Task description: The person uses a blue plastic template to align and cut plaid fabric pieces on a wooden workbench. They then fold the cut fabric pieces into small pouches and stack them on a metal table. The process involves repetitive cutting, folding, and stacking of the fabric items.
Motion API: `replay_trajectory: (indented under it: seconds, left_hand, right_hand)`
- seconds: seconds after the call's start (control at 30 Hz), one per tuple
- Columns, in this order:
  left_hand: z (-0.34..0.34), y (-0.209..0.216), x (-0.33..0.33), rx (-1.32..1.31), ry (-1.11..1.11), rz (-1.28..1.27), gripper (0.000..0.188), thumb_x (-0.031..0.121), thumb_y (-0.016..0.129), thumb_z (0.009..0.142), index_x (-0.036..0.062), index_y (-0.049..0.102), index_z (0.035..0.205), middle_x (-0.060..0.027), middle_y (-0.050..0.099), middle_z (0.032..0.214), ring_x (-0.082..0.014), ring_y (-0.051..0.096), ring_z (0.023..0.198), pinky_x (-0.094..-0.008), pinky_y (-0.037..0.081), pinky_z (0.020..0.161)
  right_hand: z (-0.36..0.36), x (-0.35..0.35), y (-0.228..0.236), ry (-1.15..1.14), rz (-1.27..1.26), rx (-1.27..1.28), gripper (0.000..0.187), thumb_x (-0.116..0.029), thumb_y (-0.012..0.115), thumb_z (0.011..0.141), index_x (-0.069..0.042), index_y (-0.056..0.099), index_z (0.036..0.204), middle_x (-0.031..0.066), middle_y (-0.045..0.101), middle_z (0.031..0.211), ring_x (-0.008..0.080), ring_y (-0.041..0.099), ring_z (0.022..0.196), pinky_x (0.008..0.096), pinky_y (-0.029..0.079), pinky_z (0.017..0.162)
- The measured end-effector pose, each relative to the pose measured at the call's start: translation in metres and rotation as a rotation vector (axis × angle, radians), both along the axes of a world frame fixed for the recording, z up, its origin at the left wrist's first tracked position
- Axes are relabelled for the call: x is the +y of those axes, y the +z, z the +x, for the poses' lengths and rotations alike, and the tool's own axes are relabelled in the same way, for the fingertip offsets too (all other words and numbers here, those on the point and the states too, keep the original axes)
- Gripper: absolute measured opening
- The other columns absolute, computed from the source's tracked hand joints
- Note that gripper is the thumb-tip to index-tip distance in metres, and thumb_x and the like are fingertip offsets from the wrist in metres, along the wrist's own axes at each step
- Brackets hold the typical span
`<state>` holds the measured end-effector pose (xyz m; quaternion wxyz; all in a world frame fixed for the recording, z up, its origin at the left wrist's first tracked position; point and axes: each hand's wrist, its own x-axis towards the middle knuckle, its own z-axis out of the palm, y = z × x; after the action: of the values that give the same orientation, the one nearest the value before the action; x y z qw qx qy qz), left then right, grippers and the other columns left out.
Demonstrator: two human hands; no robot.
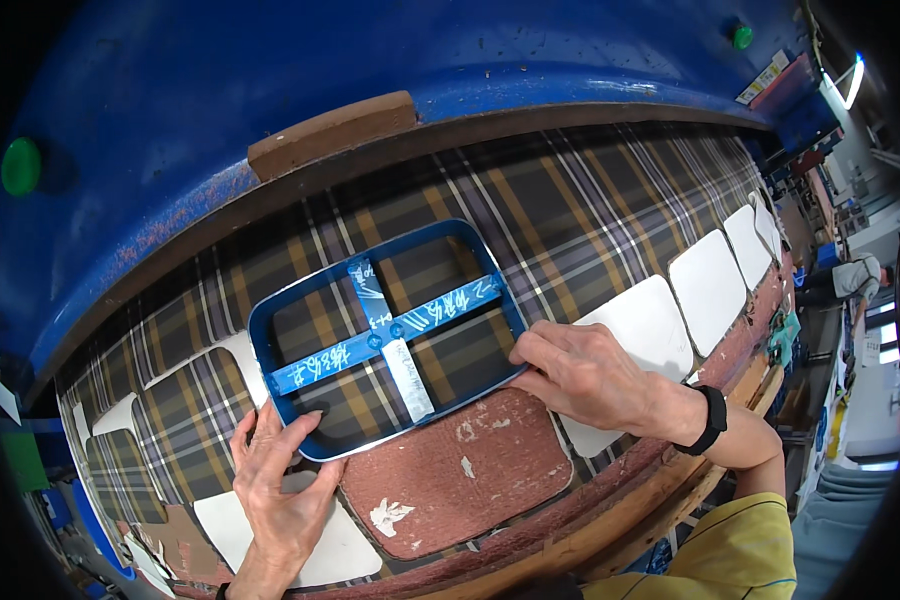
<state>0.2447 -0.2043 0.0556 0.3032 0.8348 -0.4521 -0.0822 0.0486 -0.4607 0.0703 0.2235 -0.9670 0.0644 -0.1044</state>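
Observation:
A blue rectangular cutting die (310, 372) with rounded corners and crossed bars lies on dark plaid sheet material (560, 220). White handwriting marks its bars, and a pale label sits on one of them. My left hand (280, 490) grips the die at its near left corner, one finger over the wall inside the frame and others outside. My right hand (585, 375) is closed on the near right corner, its fingertips pinching the wall. Just nearer to me, a rounded cut-out in the sheet bares the worn red cutting board (480, 465).
White backing (635, 330) shows in patches along the near edge on both sides. A cut plaid piece (125, 470) lies at left. The blue machine body (530, 50) rises behind, with a brown block (335, 130) along its lower edge. Another person (855, 280) is at far right.

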Motion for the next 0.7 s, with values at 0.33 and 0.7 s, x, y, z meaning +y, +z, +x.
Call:
replay_trajectory:
  seconds: [0.33, 0.7]
  left_hand:
    - [0.0, 0.0, 0.0, 0.013, 0.007, 0.002, 0.047, 0.009, 0.084, 0.07, 0.0058, 0.068, 0.114, -0.0214, 0.062, 0.128, -0.0309, 0.055, 0.126, -0.0499, 0.028, 0.111]
    - [-0.005, -0.007, 0.0, 0.235, 0.136, -0.074, 0.093, 0.005, 0.085, 0.068, 0.0054, 0.037, 0.148, -0.0221, 0.061, 0.128, -0.0336, 0.052, 0.129, -0.0454, 0.032, 0.112]
  right_hand:
    - [0.001, -0.001, 0.0, 0.009, 0.001, 0.009, 0.033, -0.006, 0.077, 0.077, -0.001, 0.052, 0.098, 0.0119, 0.06, 0.078, 0.0258, 0.064, 0.068, 0.0339, 0.05, 0.053]
    - [-0.011, -0.021, 0.017, -0.23, 0.515, 0.118, 0.077, -0.001, 0.074, 0.082, -0.004, 0.027, 0.143, 0.0095, 0.066, 0.093, 0.0158, 0.065, 0.073, 0.0312, 0.055, 0.07]
